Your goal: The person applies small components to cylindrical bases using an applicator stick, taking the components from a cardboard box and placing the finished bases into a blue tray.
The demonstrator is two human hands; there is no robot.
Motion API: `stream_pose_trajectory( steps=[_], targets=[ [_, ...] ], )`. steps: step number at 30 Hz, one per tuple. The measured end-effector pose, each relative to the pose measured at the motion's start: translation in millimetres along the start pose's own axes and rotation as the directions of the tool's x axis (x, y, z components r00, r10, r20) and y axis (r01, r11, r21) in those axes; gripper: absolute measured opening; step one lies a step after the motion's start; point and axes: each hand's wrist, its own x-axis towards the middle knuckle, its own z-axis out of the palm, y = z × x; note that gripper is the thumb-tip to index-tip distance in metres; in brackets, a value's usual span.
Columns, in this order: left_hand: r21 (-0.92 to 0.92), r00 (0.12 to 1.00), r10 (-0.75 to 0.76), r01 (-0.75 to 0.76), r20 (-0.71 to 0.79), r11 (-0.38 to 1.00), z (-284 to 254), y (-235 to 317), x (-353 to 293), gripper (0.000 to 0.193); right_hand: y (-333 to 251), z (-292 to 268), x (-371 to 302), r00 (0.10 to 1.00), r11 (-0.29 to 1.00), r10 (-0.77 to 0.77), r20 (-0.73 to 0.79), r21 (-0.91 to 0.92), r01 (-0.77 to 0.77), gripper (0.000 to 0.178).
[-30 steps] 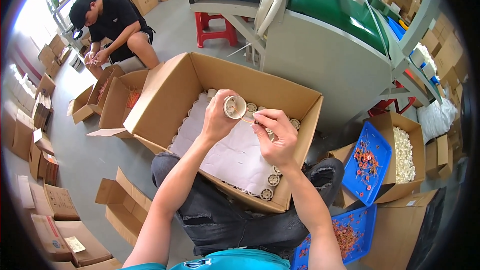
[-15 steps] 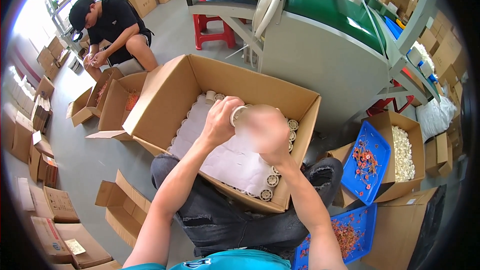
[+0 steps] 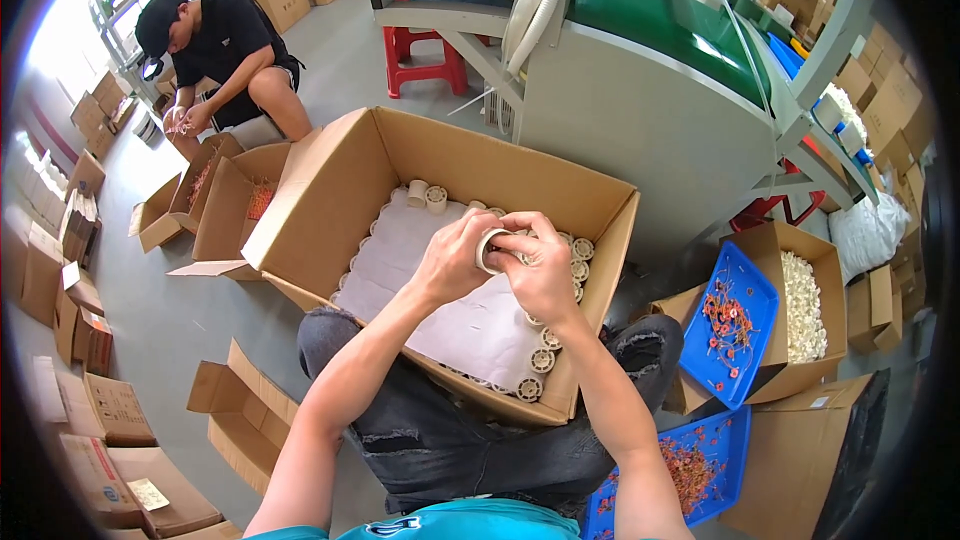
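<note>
Over the open cardboard box [image 3: 330,170], both my hands meet at a short cream plastic cylinder [image 3: 487,252] with an open round end. My left hand [image 3: 455,258] is wrapped round its side. The fingers of my right hand [image 3: 540,265] reach to its open end and rim; whether they hold a small part inside cannot be seen. Below, a white sheet [image 3: 400,250] lies in the box. Similar cream cylinders [image 3: 436,200] stand on it along the back, and more round cream parts [image 3: 530,389] line the right side.
Blue trays [image 3: 735,310] of red and orange wired parts sit at my right, beside a box of small cream pieces [image 3: 803,310]. A green-topped workbench [image 3: 660,40] stands ahead. A seated person [image 3: 225,50] works at the far left near open boxes [image 3: 235,205].
My right hand was blurred by motion and has come to rest against the cylinder, its fingers at the open end. My left hand has shifted slightly right and down, still holding the cylinder.
</note>
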Motion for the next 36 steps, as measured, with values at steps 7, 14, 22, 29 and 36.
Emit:
stream_pose_trajectory(
  steps=[7,14,22,29,36],
  targets=[
    [-0.043,1.000,-0.004,0.004,0.006,0.999,0,1,0,0.054,-4,-1,-1,0.999,0.998,0.037,0.022,0.042,-0.037,0.018],
    [-0.077,0.999,0.016,-0.018,-0.030,0.997,-3,3,1,0.052,-22,3,-6,0.996,0.975,-0.054,-0.075,-0.221,0.036,0.019],
    [-0.112,0.999,-0.035,0.035,0.007,0.993,3,5,2,0.051,-21,-3,-4,0.991,0.989,0.122,-0.048,-0.082,-0.125,0.017],
    [-0.040,1.000,-0.007,0.007,0.011,0.999,2,2,0,0.051,-10,7,-7,0.995,0.995,0.062,-0.083,-0.078,-0.069,0.016],
    [-0.078,0.997,-0.030,0.035,0.065,0.996,4,0,-4,0.053,-4,8,-7,0.995,0.994,0.078,-0.069,-0.075,-0.083,0.018]
  ],
)
